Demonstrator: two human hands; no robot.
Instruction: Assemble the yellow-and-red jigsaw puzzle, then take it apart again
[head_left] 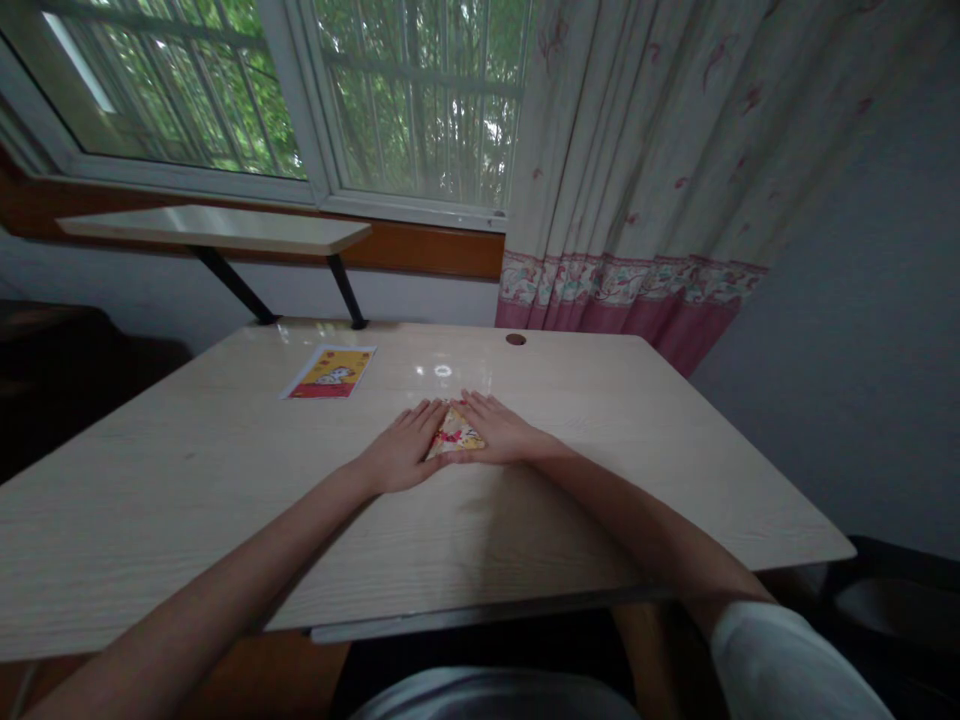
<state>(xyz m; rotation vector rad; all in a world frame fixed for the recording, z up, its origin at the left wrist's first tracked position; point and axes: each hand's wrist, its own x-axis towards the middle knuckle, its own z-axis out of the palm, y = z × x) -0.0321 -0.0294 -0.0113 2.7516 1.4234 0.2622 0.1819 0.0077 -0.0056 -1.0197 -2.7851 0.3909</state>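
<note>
A small folded piece of yellow and red patterned paper (457, 436) lies in the middle of the light wooden table (225, 480), showing as a triangle between my hands. My left hand (401, 447) lies flat on its left side, fingers stretched out and pointing forward. My right hand (496, 430) rests flat on its right side, fingers extended the same way. The fingertips of both hands nearly meet above the paper's top corner. Parts of the paper are hidden under my palms.
A second yellow and red printed sheet (329, 372) lies flat toward the table's far left. A round cable hole (515, 339) sits near the far edge. A raised shelf (217, 230) stands under the window, and a curtain (637, 180) hangs at the right.
</note>
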